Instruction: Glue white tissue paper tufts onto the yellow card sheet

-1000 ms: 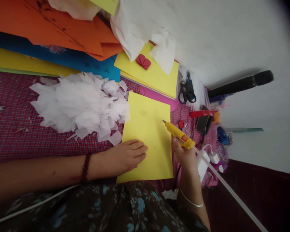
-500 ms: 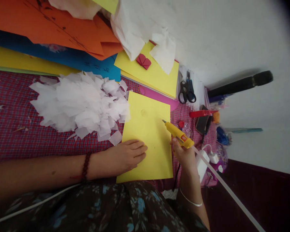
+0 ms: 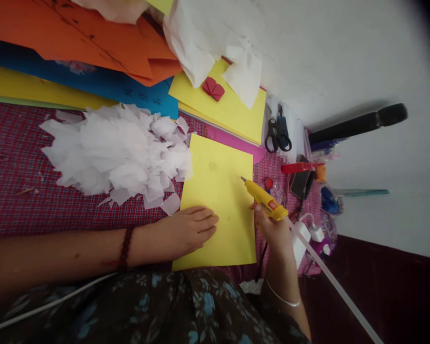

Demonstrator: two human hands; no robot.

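My left hand (image 3: 188,231) lies flat, fingers outstretched, on rectangular yellow paper (image 3: 218,153); my right hand (image 3: 275,231) grips a slanted yellow plastic glue gun (image 3: 261,193).

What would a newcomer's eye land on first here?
Probably the bright yellow rectangular paper sheet at the centre, the left hand flat on it. Next, the yellow plastic glue gun in the right hand, its nozzle over the sheet's right part. Also the big heap of white paper pieces left of the sheet.
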